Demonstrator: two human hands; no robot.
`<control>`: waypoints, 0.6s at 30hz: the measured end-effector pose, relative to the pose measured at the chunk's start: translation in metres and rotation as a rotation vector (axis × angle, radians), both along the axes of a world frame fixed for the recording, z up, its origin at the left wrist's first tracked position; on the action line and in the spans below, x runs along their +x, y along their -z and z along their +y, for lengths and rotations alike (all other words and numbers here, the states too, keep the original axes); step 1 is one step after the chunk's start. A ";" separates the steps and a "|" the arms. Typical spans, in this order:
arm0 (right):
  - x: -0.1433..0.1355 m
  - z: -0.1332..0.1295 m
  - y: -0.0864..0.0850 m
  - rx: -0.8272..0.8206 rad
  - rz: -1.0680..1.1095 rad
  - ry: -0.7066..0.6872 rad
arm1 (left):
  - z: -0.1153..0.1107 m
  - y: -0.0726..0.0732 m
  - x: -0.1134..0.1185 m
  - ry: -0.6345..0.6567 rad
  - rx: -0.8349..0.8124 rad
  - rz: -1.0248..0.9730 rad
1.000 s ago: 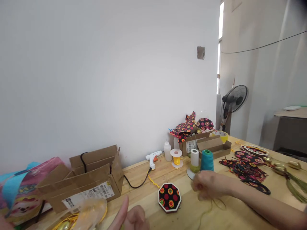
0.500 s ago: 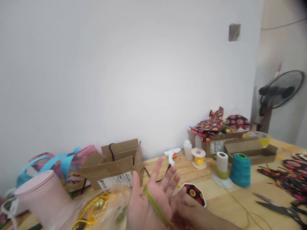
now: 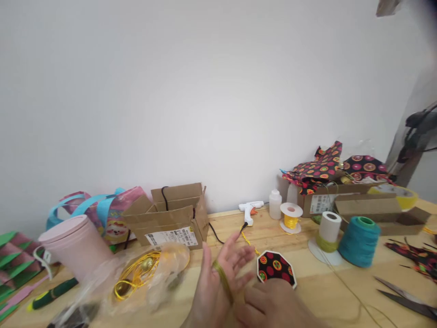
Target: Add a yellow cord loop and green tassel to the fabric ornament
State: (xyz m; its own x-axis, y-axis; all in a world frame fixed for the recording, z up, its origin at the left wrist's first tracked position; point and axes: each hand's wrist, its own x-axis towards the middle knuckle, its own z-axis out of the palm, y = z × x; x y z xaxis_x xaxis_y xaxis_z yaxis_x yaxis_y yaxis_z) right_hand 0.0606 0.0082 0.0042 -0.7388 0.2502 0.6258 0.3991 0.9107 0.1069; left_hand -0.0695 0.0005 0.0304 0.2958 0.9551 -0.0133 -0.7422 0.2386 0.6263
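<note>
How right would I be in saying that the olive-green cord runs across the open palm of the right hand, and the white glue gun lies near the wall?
One detail is off: the olive-green cord runs across the open palm of the left hand, not the right hand, as the head view shows. The white glue gun does lie near the wall.

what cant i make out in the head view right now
In the head view:
The right hand: its fingertips, hidden behind its back, so whether they grip the green cord is unclear.
The octagonal piece: lower edge, covered by the right hand.
The scissors: handles, cut off by the right edge.
The box label: print, too small and blurred.
</note>
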 end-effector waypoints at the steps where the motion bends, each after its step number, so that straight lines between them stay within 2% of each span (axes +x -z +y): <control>1: 0.003 0.000 -0.005 -0.007 0.024 -0.003 | -0.002 0.004 0.004 0.086 -0.037 0.010; 5: 0.017 0.005 -0.019 -0.109 0.094 0.047 | -0.010 0.017 0.020 0.412 -0.150 0.073; 8: 0.025 0.009 -0.023 -0.272 0.148 0.054 | -0.015 0.022 0.025 0.572 -0.128 0.133; 14: 0.023 0.014 -0.018 -0.729 0.304 0.029 | -0.025 0.020 0.020 0.701 -0.080 0.241; 16: 0.020 0.014 -0.014 -0.866 0.297 0.039 | -0.028 0.014 0.019 0.733 -0.037 0.176; 18: 0.017 0.012 -0.011 -0.980 0.252 0.022 | -0.027 0.006 0.015 0.673 0.029 0.001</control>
State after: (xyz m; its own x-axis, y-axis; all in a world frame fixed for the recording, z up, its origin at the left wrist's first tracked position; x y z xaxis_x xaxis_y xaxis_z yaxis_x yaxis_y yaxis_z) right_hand 0.0772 0.0198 0.0152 -0.6024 0.7495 0.2745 0.3246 0.5442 -0.7736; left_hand -0.0541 -0.0264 0.0248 0.8268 0.5624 0.0090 -0.4367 0.6317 0.6405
